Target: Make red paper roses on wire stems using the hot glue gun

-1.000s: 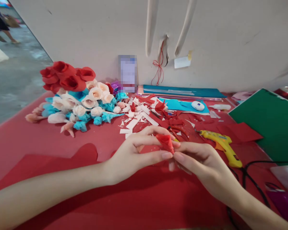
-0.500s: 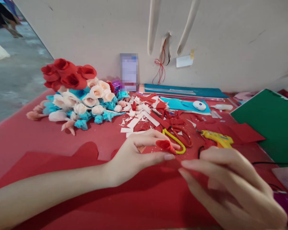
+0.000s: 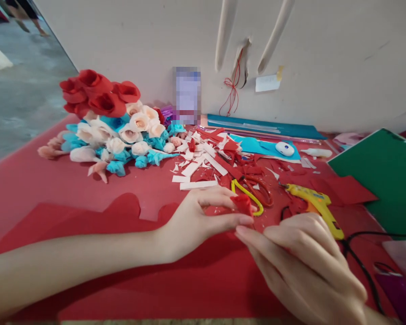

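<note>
The left hand (image 3: 198, 221) reaches in from the left, forearm low and slanting slightly upward, its thumb and fingers pinching a small rolled red paper flower (image 3: 242, 205) upright over the red table (image 3: 155, 289). The right hand (image 3: 301, 262) comes from the lower right, back of the hand up and fingers curled, its thumb and fingertips closed near the flower's base (whether they grip anything there, I cannot tell). Behind the flower lie the yellow-and-red-handled scissors (image 3: 253, 198); the yellow glue gun (image 3: 316, 203) rests beyond the right hand.
</note>
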`<state>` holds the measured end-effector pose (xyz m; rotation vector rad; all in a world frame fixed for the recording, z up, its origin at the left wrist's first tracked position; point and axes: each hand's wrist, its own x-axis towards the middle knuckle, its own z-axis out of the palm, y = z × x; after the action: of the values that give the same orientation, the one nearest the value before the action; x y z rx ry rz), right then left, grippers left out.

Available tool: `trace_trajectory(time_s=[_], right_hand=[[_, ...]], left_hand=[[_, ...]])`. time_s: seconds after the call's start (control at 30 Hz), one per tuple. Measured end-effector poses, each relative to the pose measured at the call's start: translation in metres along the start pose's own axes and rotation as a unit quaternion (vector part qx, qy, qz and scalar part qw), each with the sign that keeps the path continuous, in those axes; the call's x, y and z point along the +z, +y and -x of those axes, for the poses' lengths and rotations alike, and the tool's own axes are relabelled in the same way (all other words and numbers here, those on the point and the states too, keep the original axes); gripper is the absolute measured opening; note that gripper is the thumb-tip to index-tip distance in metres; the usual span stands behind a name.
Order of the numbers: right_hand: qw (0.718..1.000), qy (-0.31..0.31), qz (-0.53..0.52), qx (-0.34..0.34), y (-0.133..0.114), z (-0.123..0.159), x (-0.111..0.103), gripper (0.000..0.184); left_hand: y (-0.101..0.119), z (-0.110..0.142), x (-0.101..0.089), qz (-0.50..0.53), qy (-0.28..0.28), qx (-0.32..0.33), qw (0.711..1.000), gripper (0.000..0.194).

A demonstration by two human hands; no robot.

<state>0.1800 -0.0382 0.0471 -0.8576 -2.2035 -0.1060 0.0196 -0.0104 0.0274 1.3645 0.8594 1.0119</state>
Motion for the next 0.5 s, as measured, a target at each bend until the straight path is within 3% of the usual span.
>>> trace_trajectory(time_s=[0.1,0.3,0.43,0.5], right_hand=[[0.999,0.014,0.035,-0.023,0.005,0.002,0.002,0.016],[0.999,0.037,0.027,0.008,0.012,0.003,0.004,0.022],[0.993,0.046,0.032,0.104,0.027,-0.001,0.007,0.014],[0.982,0.012,0.017,0.186,0.037,-0.005,0.009,0.004]], left_hand=[[-0.001,-0.001,-0.003,0.016,0.022,-0.010,1.000,0.011],[-0.005,-0.003,-0.006,0.044,0.064,-0.029,0.997,0.012],[-0.005,-0.004,-0.008,0.061,0.084,-0.029,0.994,0.010],[-0.004,-0.003,-0.008,0.086,0.077,-0.024,0.993,0.008]])
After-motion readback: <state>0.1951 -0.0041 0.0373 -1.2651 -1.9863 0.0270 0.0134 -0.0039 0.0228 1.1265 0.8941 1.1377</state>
